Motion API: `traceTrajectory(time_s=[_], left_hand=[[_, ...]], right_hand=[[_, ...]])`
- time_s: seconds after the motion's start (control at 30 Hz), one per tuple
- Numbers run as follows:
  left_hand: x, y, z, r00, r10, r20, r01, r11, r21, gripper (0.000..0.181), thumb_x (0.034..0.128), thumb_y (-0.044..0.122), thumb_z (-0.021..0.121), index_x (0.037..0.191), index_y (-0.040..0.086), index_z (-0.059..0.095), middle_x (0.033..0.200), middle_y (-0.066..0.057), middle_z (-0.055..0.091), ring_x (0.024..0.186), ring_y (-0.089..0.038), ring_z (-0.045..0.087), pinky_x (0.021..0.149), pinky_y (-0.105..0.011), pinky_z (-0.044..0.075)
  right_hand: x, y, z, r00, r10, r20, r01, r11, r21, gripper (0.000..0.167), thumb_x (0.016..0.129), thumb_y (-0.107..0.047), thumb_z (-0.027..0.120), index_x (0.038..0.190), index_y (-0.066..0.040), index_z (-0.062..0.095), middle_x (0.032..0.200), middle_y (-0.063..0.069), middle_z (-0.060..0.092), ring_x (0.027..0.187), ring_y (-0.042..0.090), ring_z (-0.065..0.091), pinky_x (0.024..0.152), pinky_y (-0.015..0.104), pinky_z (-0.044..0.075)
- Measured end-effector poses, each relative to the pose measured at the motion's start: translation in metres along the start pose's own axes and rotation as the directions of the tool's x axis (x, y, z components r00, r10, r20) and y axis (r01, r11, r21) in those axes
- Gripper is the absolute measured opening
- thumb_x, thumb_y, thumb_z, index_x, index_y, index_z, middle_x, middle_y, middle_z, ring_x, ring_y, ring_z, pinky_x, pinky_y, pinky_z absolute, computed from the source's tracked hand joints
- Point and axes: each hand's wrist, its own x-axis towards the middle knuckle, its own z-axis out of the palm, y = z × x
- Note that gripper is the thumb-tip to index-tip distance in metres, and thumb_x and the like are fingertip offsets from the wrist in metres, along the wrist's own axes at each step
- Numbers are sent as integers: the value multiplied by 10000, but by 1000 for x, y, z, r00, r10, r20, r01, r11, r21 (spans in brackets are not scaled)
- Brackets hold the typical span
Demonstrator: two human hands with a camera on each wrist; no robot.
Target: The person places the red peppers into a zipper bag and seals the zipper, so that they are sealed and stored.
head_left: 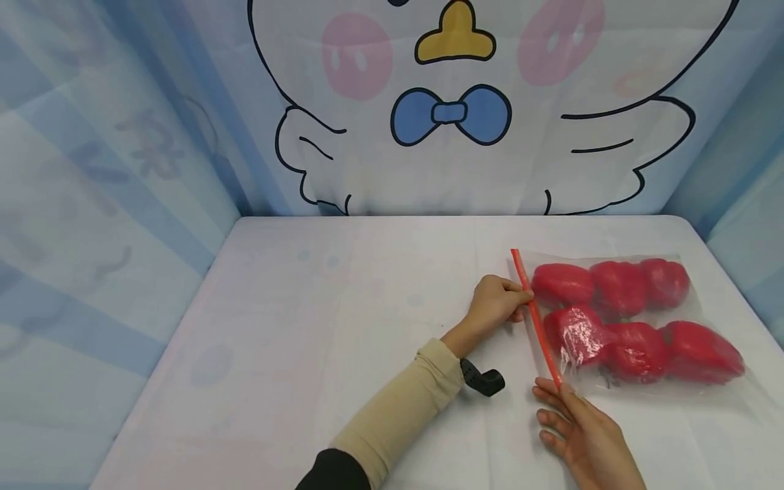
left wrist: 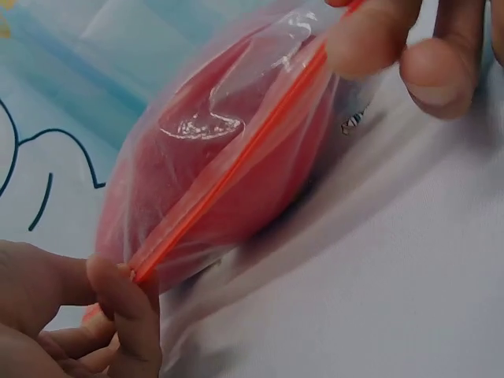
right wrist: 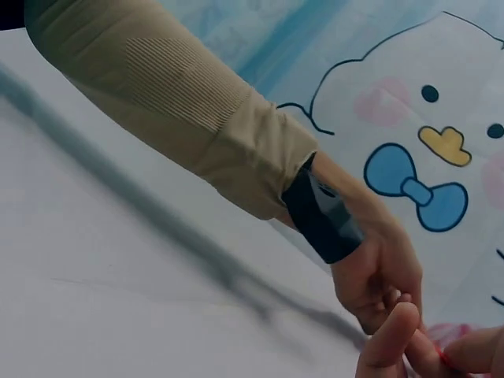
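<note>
A clear zip bag (head_left: 643,316) with an orange-red closure strip (head_left: 539,327) along its left edge lies on the table. Several glossy red rounded items (head_left: 633,350) are inside; their exact kind is unclear. My left hand (head_left: 499,299) pinches the strip in its upper half. Lower down, the thumb and forefinger of my right hand (head_left: 582,429) pinch the strip's near end, and the other fingers are loosely spread. In the left wrist view the strip (left wrist: 236,169) runs taut between the left hand (left wrist: 87,315) and the right hand's fingertips (left wrist: 441,75).
The white table (head_left: 294,327) extends left of the bag. A black wrist mount (head_left: 484,378) juts from the left sleeve (head_left: 404,401). Behind the table hangs a curtain (head_left: 453,170) with a cartoon figure, and pale blue cloth (head_left: 92,272) hangs at the left side.
</note>
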Motion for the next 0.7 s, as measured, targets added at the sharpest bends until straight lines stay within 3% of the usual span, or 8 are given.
traceTrajectory(time_s=[0.17,0.4,0.7], left_hand=[[2,1,2,998,3,-66,-10,995,-102,65,866,4,811,886,-58,804,664,-69,683,433,-77,451,458,-184,374],[6,2,3,994,-44,-96,24,979,-205,56,840,-35,821,885,-64,803,660,-44,679,449,-84,459,462,-174,375],[21,4,1,983,-107,-149,63,960,-272,52,837,-28,826,881,-48,810,743,-147,766,447,-72,462,470,-183,376]], right_hand=[[-2,5,6,999,-42,-24,41,999,-22,365,1035,-593,494,1175,-356,734,1154,-205,715,990,74,634,828,285,594],[-3,12,11,989,-148,-2,148,989,7,316,1071,-502,494,1096,-367,779,1165,-208,724,952,48,654,773,283,601],[-6,12,15,996,-64,-60,64,998,-9,308,1034,-572,523,1081,-378,757,1134,-222,715,969,62,639,784,293,595]])
